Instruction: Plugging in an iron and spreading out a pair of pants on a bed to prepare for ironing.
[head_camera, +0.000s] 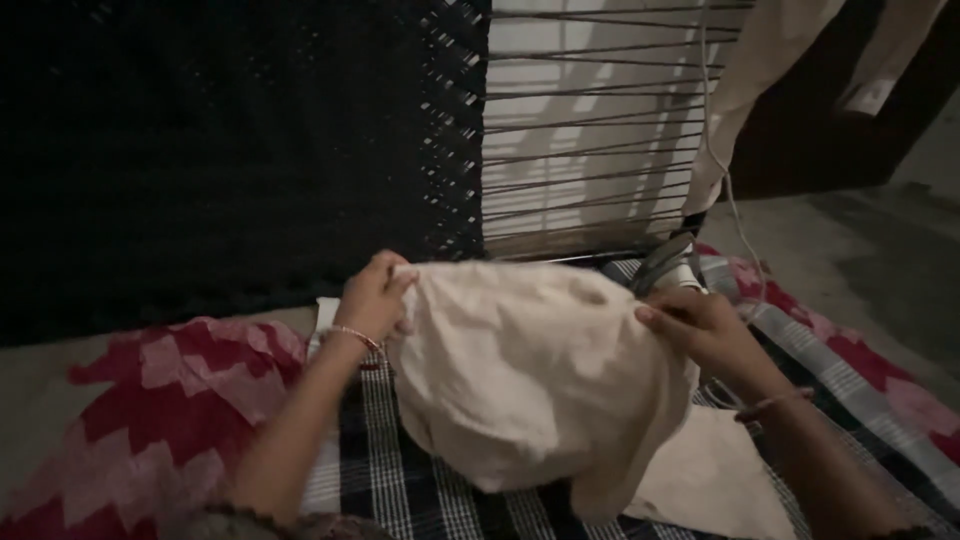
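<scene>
A cream cloth garment (530, 370) hangs bunched between both hands, lifted above a dark checked cloth (400, 480). My left hand (375, 297) pinches its upper left edge; a thin bracelet sits on that wrist. At the garment's upper right edge my right hand (700, 325) grips the fabric, a thread band on that wrist. Part of the cream cloth trails down to the lower right (715, 480). An electric iron (665, 265) stands just behind my right hand, partly hidden by the garment.
A red and pink zigzag blanket (170, 410) lies at the left. Behind stands a woven cot on its side, with a dark net (250, 150) and bare strings (590, 130). A white cord (735, 210) runs down to the iron. Bare floor (860, 250) is at the right.
</scene>
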